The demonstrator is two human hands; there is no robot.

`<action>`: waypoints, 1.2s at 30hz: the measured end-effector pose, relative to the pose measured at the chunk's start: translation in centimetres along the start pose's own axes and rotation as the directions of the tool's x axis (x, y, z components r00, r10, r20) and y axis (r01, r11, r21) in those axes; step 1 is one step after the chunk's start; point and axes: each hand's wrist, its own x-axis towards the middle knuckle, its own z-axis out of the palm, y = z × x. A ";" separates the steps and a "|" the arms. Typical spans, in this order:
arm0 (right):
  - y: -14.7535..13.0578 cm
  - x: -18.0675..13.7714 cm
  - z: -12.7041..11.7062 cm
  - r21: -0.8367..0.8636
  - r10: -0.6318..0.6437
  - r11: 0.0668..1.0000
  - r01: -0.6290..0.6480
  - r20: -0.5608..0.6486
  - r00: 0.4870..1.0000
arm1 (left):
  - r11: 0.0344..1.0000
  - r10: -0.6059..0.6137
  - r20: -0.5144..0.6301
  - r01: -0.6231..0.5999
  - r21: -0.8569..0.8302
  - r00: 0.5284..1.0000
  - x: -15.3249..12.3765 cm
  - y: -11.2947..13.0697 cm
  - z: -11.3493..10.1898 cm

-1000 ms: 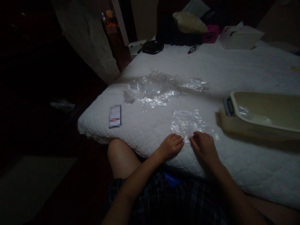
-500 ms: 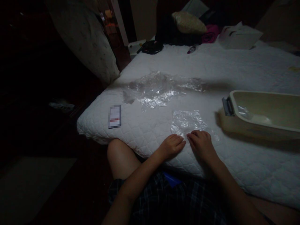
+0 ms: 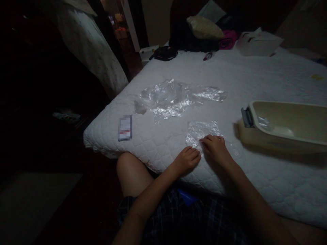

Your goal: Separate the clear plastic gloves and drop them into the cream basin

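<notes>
Left hand (image 3: 187,158) at near edge of clear plastic sheet (image 3: 200,130), right hand (image 3: 215,148) over it. Can't tell either grip's state.

Quilted white bed (image 3: 276,190); on it: crumpled clear plastic (image 3: 170,98), smaller plastic sheet (image 3: 195,131), cream tub (image 3: 270,137), white box (image 3: 251,49).

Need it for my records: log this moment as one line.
left hand: at near edge of clear plastic sheet | right hand: over sheet | beyond: crumpled clear plastic | rightward: cream bin
</notes>
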 end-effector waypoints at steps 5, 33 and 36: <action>-0.1 0.8 0.5 -0.020 0.007 1.000 -0.005 0.093 0.996 | 1.000 -0.016 -0.023 0.016 0.004 1.000 -0.2 0.0 0.3; 4.3 -11.1 -1.2 0.013 -0.172 0.984 0.176 -0.151 0.973 | 1.000 0.021 -0.129 -0.020 0.011 0.991 -0.1 1.1 0.9; 3.7 -10.5 -1.0 0.003 -0.177 0.984 0.179 -0.157 0.972 | 0.997 0.067 -0.128 -0.064 0.030 0.989 0.2 1.4 0.8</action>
